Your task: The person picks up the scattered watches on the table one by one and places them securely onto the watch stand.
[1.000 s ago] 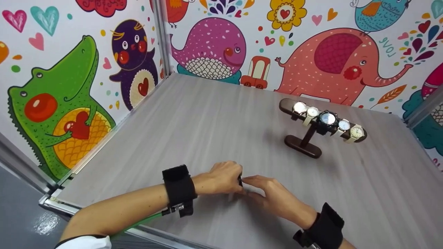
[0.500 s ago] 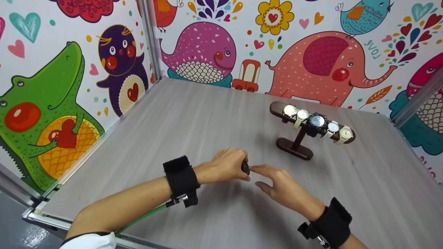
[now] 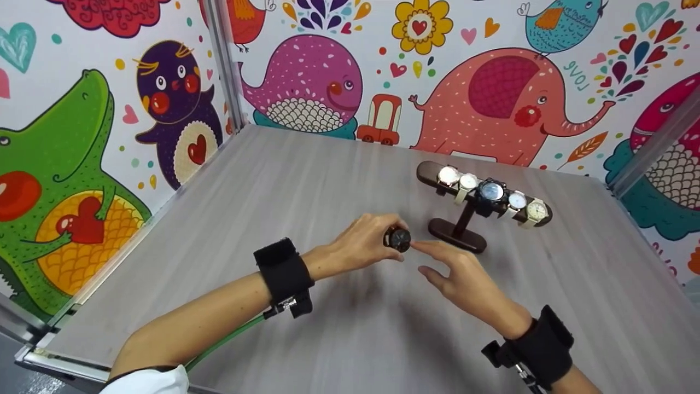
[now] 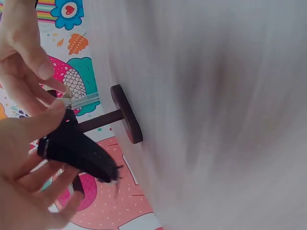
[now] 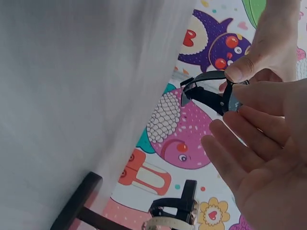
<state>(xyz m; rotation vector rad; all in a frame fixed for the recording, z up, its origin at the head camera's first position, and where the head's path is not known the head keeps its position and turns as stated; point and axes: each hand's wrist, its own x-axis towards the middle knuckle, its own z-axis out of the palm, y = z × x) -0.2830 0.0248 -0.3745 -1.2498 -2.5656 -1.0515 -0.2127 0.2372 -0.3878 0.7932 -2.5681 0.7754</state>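
A black wristwatch (image 3: 400, 239) with a dark dial is held up over the table by my left hand (image 3: 363, 243), thumb and fingers gripping its strap. In the right wrist view the watch's strap (image 5: 206, 96) curves in a loop, with the left hand (image 5: 276, 52) above it. My right hand (image 3: 473, 282) has its index fingertip right at the dial's edge, thumb apart below. The right wrist view shows the other fingers of the right hand (image 5: 268, 143) loosely extended. In the left wrist view the dark strap (image 4: 84, 151) hangs past the left fingers.
Behind the hands stands a dark brown T-shaped watch stand (image 3: 462, 224) bearing several watches; a black one (image 3: 490, 192) is in the middle. The grey table (image 3: 306, 175) meets cartoon-printed walls (image 3: 377, 60) at the left and back.
Both hands have moved forward and right toward the stand, raising the watch. The left hand has turned it so its dial shows, and the right thumb has drawn away from the watch.
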